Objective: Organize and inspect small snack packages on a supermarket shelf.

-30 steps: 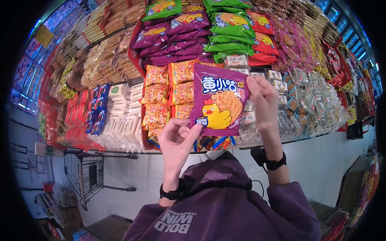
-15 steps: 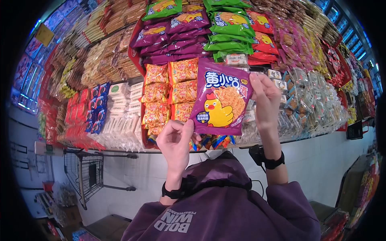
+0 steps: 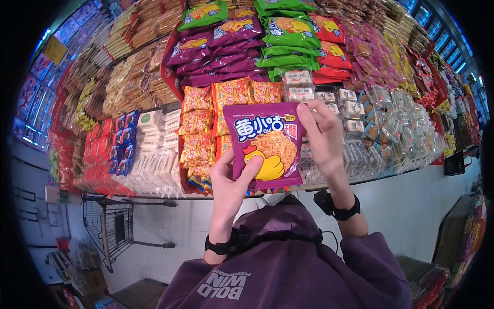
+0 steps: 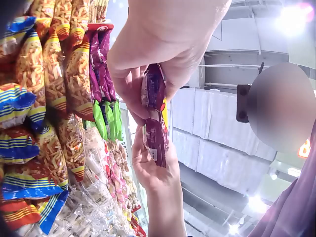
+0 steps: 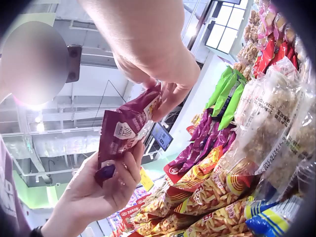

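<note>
A purple noodle packet [image 3: 265, 147] with a yellow chick on its front is held up between both hands in the head view. My left hand [image 3: 230, 183] pinches its lower left, thumb over the front. At the upper right corner my right hand [image 3: 323, 135] grips it between thumb and fingers. The left wrist view has the packet [image 4: 156, 123] edge-on, the left hand [image 4: 163, 44] above and the right hand [image 4: 160, 177] below. In the right wrist view the packet's [image 5: 123, 131] back shows, with the left hand [image 5: 106, 190] under it.
Behind the packet, a display holds purple bags [image 3: 236, 28], green bags [image 3: 290, 31], red bags [image 3: 334, 54], orange snack packs [image 3: 195, 123] and white-wrapped packs [image 3: 152, 121]. A shopping cart [image 3: 108, 226] stands at the lower left, and a black basket [image 3: 454, 164] is at the right.
The packet has moved left and slightly down with both hands and tilts the other way. My left thumb now lies farther over its front.
</note>
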### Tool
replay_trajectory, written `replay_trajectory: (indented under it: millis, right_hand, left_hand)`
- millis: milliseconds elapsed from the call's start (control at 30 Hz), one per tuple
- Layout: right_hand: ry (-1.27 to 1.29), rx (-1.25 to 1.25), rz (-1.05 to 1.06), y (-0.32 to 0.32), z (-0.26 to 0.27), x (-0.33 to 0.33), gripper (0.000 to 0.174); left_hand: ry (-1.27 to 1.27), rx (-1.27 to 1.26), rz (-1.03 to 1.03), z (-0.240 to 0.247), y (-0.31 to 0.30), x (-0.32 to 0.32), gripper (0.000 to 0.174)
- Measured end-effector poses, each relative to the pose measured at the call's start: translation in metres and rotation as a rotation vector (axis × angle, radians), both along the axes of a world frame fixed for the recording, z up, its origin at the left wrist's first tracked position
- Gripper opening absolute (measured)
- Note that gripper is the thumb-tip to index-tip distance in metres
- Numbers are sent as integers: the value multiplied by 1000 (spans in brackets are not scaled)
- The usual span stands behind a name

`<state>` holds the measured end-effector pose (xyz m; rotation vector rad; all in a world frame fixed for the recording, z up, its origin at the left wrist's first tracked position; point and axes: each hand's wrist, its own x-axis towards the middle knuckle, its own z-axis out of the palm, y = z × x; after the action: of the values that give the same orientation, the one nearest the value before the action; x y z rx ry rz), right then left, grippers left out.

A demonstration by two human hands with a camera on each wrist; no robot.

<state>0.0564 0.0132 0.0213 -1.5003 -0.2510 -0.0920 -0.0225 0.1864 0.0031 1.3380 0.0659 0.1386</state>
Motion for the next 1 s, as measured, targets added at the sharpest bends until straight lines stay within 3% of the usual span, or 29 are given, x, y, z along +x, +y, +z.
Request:
replay_trajectory:
  millis: [67, 200, 400, 533, 633, 700, 767, 800, 900, 1000]
  right_hand:
    - [24, -6, 94, -2, -2, -2, 33]
    - [118, 82, 307, 4, 7, -16, 48]
    - [119, 146, 300, 8, 1, -15, 52]
    - [-446, -320, -205, 15, -8, -19, 57]
    - [-497, -425, -28, 18, -1, -39, 59]
    - [-439, -326, 42, 28, 1, -47, 61]
    - [-433, -316, 56, 33, 0, -52, 61]
    - [-302, -186, 118, 34, -4, -53, 61]
    - [-52, 195, 212, 35, -10, -47, 61]
    - [136, 257, 181, 31, -1, -44, 38]
  left_hand:
    - [-18, -33, 44, -4, 1, 1, 30]
    - [-33, -52, 52, -2, 4, 1, 30]
    - [-57, -57, 75, -1, 3, 0, 28]
    - [-145, 43, 304, -6, -2, 4, 26]
    - [-200, 242, 435, -2, -3, 2, 26]
    - [-268, 378, 411, -2, -4, -3, 34]
    - [-490, 487, 374, -2, -5, 4, 45]
    - [-529, 495, 308, -2, -3, 6, 48]
    - [-585, 670, 276, 5, -2, 4, 41]
    - [-617, 775, 245, 2, 2, 2, 35]
